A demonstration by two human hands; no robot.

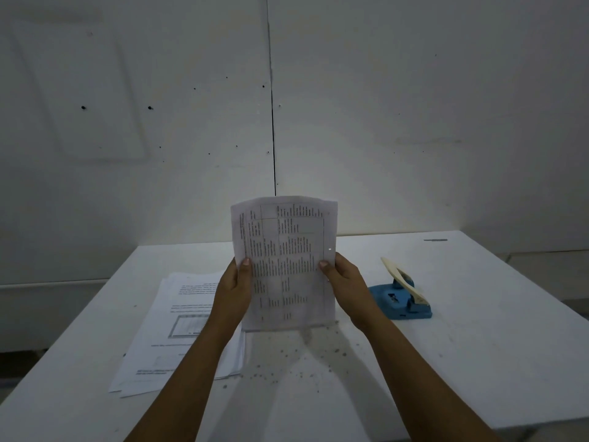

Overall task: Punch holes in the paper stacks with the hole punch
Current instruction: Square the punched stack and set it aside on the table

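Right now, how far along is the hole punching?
Some punching looks done: paper dots litter the table, and the held stack shows a hole near its right edge. Left hand and right hand hold it upright. The flat pile looks still unpunched; the hole punch sits idle.

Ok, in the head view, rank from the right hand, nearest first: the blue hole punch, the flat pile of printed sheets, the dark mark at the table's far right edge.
From the right hand:
1. Blue hole punch, just right of it.
2. Flat pile of printed sheets, left, past the left hand.
3. Dark mark, far right edge; close to the pile.
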